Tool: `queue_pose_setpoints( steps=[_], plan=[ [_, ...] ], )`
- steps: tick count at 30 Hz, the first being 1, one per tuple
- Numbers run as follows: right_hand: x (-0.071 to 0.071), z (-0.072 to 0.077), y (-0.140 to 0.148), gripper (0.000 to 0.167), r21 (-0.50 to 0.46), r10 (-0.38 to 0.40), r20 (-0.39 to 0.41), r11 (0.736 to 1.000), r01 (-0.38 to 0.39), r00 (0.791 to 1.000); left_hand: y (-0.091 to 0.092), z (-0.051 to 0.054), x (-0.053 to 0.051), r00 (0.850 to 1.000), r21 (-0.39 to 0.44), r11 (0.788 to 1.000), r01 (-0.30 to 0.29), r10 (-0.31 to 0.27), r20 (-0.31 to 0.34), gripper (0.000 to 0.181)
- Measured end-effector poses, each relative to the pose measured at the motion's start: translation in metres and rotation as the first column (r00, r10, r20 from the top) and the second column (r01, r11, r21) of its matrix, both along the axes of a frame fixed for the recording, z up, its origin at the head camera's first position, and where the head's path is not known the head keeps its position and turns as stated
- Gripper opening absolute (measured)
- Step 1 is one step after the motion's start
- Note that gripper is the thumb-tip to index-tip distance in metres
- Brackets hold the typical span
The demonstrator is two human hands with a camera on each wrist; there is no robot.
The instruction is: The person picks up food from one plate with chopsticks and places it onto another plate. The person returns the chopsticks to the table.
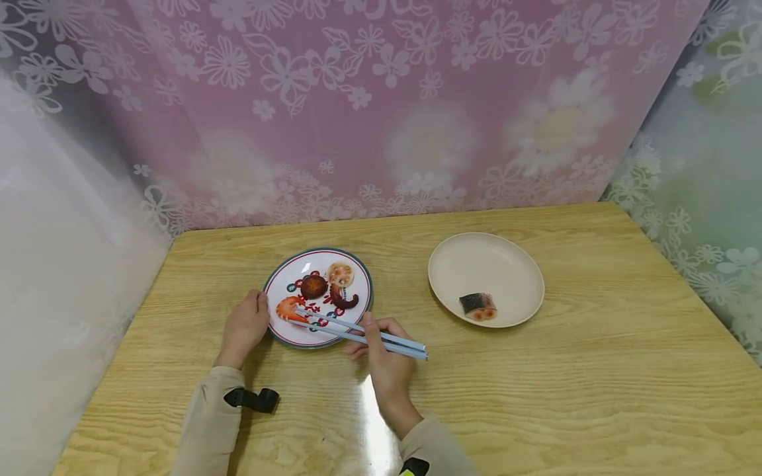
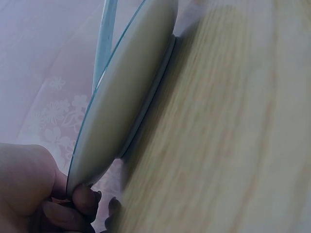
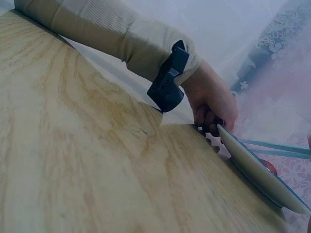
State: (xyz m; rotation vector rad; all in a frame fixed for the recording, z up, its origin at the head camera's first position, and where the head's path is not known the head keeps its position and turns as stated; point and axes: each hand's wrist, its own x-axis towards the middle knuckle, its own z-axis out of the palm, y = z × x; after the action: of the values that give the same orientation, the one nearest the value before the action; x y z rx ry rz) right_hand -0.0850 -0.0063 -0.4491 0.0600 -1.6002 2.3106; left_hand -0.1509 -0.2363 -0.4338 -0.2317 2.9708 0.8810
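Note:
My left hand [image 1: 245,328] pinches the left rim of the patterned plate [image 1: 309,336]; in the left wrist view, thumb and fingers [image 2: 83,200] grip the edge of the plate [image 2: 121,97]. Pale blue chopsticks [image 1: 381,338] are held in my right hand [image 1: 387,360], their tips at the orange shrimp-like piece [image 1: 290,309] on the plate's left side. Whether the tips pinch it I cannot tell. Beside it lie a brown mushroom piece [image 1: 313,286], a lotus root slice [image 1: 340,274] and a dark red curled piece [image 1: 343,299]. The right wrist view shows my left hand [image 3: 214,99] at the plate's rim [image 3: 262,179].
A beige plate [image 1: 488,254] stands to the right on the wooden table [image 1: 571,383], with a dark-and-pink piece [image 1: 478,305] near its front edge. A floral curtain [image 1: 381,132] hangs along the table's back edge.

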Motion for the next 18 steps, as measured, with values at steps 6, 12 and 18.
queue_pose_setpoints(
  steps=[6, 12, 18],
  plan=[
    [-0.006, -0.002, 0.017, 0.025, 0.017, 0.039, -0.067, 0.999, -0.038, 0.997, 0.000, -0.001, 0.000, 1.000, 0.005, 1.000, -0.006, 0.006, 0.009, 0.035],
    [-0.011, 0.001, 0.048, 0.025, 0.036, 0.031, -0.009, 0.999, -0.031, 0.999, 0.000, -0.002, -0.001, 1.000, 0.006, 1.000, 0.001, -0.001, 0.009, 0.036],
    [-0.011, 0.010, 0.079, 0.027, 0.048, 0.022, -0.040, 0.999, -0.020, 0.999, 0.000, -0.002, -0.001, 1.000, 0.004, 1.000, 0.000, 0.000, 0.011, 0.035]
  ],
)
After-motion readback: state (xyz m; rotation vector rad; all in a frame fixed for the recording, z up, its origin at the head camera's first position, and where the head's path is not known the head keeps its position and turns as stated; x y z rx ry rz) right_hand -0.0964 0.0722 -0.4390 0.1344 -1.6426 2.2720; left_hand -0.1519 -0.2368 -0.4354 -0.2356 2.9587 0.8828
